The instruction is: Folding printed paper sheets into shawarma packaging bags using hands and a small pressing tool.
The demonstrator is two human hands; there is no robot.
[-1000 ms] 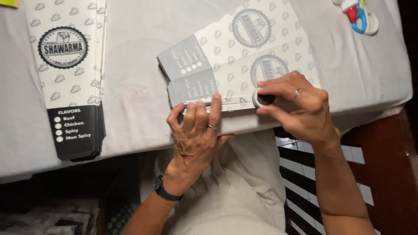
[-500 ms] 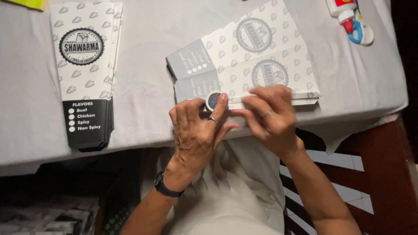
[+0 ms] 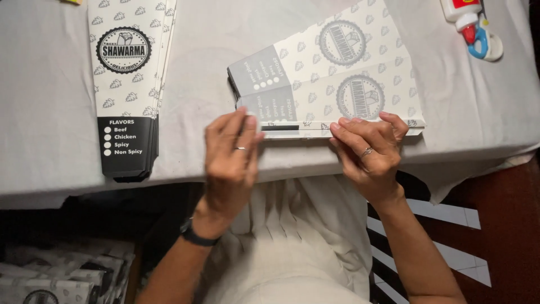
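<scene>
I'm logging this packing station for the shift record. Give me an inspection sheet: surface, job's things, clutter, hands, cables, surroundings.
Surface: table under a grey cloth, wrinkled.
Job's things: flat printed carton, opened out, near edge under both hands.
Clutter: stack of flat printed cartons at left; glue bottle at top right.
Hands: left hand and right hand press flat on the carton's near edge; rings on both, dark band on left wrist.
Cables: nothing seen.
Surroundings: more cartons in a box below the table, lower left.
</scene>
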